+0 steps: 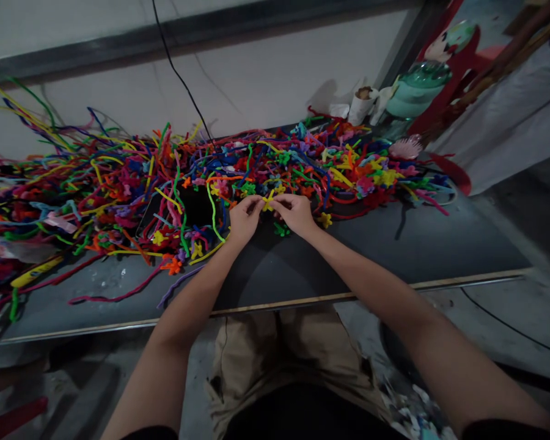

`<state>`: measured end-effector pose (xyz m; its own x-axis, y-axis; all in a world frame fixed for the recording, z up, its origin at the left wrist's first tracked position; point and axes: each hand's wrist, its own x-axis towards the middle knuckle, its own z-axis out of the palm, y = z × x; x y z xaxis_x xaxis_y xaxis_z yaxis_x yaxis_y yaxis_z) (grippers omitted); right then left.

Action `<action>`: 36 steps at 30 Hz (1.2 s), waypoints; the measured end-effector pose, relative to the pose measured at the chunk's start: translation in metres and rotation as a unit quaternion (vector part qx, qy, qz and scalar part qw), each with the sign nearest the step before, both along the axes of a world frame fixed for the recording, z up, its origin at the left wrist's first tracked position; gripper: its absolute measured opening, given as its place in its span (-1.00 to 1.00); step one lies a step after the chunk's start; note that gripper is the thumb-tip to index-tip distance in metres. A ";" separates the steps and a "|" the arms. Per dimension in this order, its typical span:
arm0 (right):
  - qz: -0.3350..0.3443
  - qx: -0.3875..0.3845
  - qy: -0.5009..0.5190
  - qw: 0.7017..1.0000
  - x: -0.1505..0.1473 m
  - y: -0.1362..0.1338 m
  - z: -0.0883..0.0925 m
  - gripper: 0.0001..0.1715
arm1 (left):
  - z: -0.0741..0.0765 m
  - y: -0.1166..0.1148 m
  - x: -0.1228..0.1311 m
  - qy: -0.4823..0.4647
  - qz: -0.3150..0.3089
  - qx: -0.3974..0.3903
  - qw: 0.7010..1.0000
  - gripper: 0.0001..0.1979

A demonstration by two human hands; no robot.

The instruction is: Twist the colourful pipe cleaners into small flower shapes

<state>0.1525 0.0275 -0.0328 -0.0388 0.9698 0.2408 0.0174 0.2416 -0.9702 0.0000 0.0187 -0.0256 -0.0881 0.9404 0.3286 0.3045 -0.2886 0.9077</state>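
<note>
Both of my hands meet over the dark table [394,244], pinching a small yellow pipe-cleaner piece [268,202] between them. My left hand [244,219] grips its left side with curled fingers. My right hand [295,213] grips its right side the same way. Just behind them lies a big tangled heap of coloured pipe cleaners [119,183]. A small green twisted piece [282,230] lies under my right hand and a yellow flower shape [324,220] sits just to its right.
A black cable [178,73] runs down the white wall into the heap. A paper roll [362,104] and a green and red figure [421,79] stand at the back right. The table's front edge [348,297] runs just above my lap.
</note>
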 end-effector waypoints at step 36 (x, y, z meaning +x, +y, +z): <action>0.006 0.243 -0.181 0.953 0.006 0.014 -0.011 -0.73 | 0.009 -0.004 0.005 -0.304 -0.066 -0.181 0.933 -0.58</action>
